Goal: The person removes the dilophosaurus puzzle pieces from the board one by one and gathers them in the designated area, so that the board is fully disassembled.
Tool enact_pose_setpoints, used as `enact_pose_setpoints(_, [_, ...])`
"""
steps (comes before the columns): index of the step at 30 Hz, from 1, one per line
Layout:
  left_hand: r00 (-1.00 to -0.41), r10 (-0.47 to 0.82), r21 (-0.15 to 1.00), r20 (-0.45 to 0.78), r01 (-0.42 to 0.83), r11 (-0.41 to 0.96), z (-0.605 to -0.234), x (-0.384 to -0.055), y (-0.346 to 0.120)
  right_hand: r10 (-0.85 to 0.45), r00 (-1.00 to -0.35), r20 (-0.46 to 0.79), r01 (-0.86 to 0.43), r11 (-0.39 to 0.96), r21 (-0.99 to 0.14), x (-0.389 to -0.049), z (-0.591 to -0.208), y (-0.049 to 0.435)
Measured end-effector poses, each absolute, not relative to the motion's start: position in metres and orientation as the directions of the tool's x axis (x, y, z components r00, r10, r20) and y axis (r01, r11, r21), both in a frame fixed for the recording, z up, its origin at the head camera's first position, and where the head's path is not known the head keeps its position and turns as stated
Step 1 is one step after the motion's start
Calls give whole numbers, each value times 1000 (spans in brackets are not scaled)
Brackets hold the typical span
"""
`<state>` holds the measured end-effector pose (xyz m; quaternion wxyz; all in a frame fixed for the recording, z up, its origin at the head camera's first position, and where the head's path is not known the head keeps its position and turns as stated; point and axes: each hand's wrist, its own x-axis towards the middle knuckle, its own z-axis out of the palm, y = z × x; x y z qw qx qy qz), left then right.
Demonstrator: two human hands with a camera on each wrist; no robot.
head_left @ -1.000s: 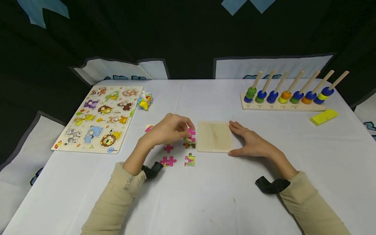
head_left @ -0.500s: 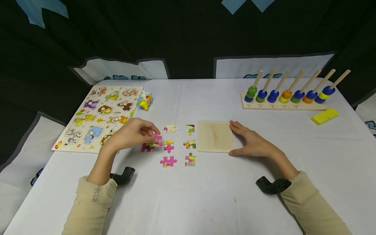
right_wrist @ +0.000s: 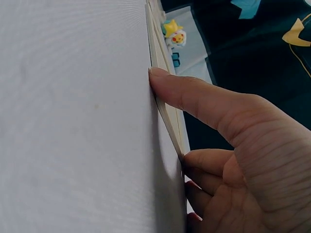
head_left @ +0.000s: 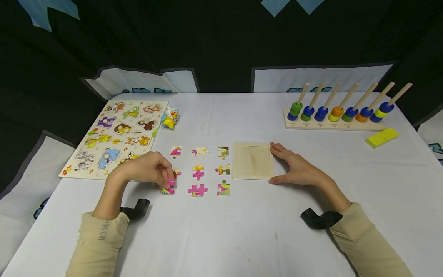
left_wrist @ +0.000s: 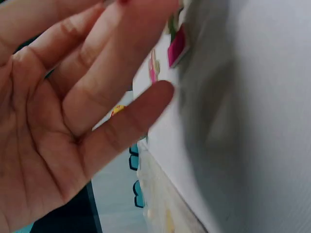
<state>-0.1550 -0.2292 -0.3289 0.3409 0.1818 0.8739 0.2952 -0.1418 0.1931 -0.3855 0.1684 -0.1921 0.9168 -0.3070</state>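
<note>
Between thumb and fingers, my left hand (head_left: 149, 169) pinches a pink jigsaw piece (head_left: 171, 182) low over the table, at the lower left of the other pieces. Just under it shows a part of a pink and green piece (head_left: 168, 191). In the left wrist view the fingers of my left hand (left_wrist: 97, 77) hide the held piece. My right hand (head_left: 298, 168) holds a square wooden puzzle tray (head_left: 253, 161) at its right side, thumb at the near corner and fingertips at the far corner. The tray is bare inside its raised rim.
Several loose jigsaw pieces (head_left: 199, 172) lie in rows left of the tray. An animal peg board (head_left: 114, 134) lies at the left, beside a small duck toy (head_left: 170, 118). A bead-and-peg counter (head_left: 333, 124) and a yellow block (head_left: 382, 138) stand at the back right.
My left hand has carried the pink piece leftward from beside the tray, then down and nearer to the lower left of the pieces. My right hand stays on the tray.
</note>
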Motion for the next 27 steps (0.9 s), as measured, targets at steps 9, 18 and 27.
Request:
enact_pose_setpoints(9, [-665,556,584,-498,217,782,-336,-153,-216,-456,-868,-194,-251,742,-622,-141,-385,192])
enact_pose_setpoints(18, [-756,448,406,-478,262,876,-328,-148,-204,-461,-868,-187,-254,734,-629,-139,-381,192])
enact_pose_setpoints(27, [-811,362,305,-460,239,922,-324,-140,-192,-462,-865,-194,-251,734,-631,-141,-381,191])
